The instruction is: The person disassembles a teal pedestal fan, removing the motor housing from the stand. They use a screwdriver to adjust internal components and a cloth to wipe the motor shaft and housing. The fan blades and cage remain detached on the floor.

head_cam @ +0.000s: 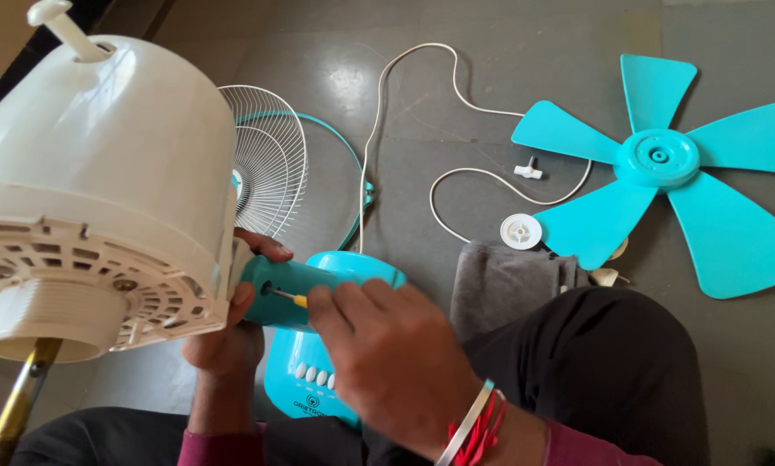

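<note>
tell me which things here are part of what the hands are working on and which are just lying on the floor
In hand: left hand gripping the teal neck; right hand driving a screwdriver into it; white motor housing; teal base.

Lying about: fan blade, wire grille, white cord, white round cap, grey cloth.

White fan motor housing (pixel 102 173) tilted on turquoise neck (pixel 292 289), yellow-handled screwdriver (pixel 294 299) inserted.
</note>
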